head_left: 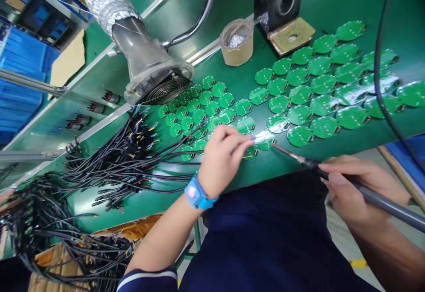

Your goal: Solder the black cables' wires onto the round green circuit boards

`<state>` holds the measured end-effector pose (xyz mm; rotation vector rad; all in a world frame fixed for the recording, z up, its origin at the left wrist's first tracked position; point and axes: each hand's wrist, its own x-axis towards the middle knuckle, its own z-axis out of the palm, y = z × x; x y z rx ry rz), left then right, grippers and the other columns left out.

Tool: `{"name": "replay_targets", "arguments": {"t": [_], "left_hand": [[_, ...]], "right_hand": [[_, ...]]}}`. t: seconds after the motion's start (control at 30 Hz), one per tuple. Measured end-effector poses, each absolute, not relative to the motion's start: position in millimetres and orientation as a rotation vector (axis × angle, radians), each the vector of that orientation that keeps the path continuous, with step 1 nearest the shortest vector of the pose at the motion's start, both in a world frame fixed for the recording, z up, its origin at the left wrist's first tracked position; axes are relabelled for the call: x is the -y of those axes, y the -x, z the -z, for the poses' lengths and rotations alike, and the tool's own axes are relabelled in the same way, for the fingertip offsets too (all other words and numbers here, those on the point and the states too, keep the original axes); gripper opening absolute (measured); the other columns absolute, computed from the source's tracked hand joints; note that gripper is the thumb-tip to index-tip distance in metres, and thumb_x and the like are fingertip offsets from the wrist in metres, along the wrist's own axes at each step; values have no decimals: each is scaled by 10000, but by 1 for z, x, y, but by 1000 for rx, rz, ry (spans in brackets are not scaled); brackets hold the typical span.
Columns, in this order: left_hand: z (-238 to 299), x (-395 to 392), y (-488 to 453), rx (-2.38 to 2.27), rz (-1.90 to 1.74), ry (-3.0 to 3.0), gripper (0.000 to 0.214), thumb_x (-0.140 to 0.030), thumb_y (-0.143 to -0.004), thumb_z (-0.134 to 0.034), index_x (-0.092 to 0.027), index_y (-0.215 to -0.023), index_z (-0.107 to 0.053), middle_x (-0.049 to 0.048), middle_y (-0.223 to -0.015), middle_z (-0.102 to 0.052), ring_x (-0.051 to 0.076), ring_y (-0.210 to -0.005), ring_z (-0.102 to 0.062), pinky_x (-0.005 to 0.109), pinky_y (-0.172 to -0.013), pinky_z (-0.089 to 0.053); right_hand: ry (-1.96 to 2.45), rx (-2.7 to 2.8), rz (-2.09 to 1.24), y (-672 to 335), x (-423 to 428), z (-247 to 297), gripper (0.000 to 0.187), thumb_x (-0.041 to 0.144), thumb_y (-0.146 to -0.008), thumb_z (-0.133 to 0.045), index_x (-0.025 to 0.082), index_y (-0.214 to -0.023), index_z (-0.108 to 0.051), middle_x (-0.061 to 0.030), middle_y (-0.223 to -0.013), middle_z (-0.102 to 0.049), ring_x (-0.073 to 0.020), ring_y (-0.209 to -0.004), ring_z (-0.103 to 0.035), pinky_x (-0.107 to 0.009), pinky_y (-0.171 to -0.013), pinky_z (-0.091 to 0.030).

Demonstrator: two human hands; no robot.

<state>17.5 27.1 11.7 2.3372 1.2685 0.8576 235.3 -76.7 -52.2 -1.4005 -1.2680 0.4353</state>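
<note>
My left hand (224, 157), with a blue watch on its wrist, pinches what looks like a thin wire end over a round green circuit board (265, 142). The fingers hide most of that wire. My right hand (352, 190) is wrapped round a soldering iron (314, 165), whose tip points left, close to that board's right edge; contact I cannot tell. Black cables (172, 177) with bare coloured ends run from the left to beneath my left hand. More green circuit boards (300, 114) lie in rows on both sides.
A fume extraction duct (156, 77) with a fan guard hangs over the green bench. Behind the boards stand a tub of silvery shavings (236, 44) and an iron stand with a sponge (292, 35). A black cord (378, 75) hangs at right. Another person's hand (6, 201) shows far left.
</note>
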Motion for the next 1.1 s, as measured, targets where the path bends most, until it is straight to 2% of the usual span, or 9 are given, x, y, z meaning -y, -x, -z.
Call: {"name": "replay_targets", "arguments": {"t": [0.13,0.27,0.87,1.1], "left_hand": [[12,-10,-45,-1292,-688,-2250,88,-173,-841,-589,-167,-783,-655,39,-799,-542,142,-784,-545,294,-735,-489],[19,-11,-49,-1303,-637,-2251,138,-169,-840,-572,-160,-718,-635,47,-776,-528,158,-779,-535,312,-731,-485],[21,-11,-52,-1319,-648,-2341,149,-177,-858,-540,-131,-729,-596,68,-783,-519,165,-774,-508,308,-717,-471],[23,-10,-52,-1302,-661,-2343,158,-180,-860,-535,-133,-718,-586,64,-778,-513,163,-768,-502,305,-713,-469]], "right_hand": [[1321,1364,-387,-237,76,49,195,147,-695,-622,224,-864,-680,-19,-694,-620,-159,-558,-590,-289,-460,-435],[1339,1447,-346,-234,75,43,187,136,-705,-612,215,-866,-663,-13,-698,-624,-159,-600,-605,-279,-497,-452],[1363,1565,-262,-230,73,38,121,132,-740,-602,186,-839,-645,-9,-698,-618,-132,-609,-604,-258,-548,-465],[1446,1472,-325,-230,78,35,113,175,-766,-580,228,-832,-655,1,-703,-625,-135,-609,-600,-271,-538,-465]]}}
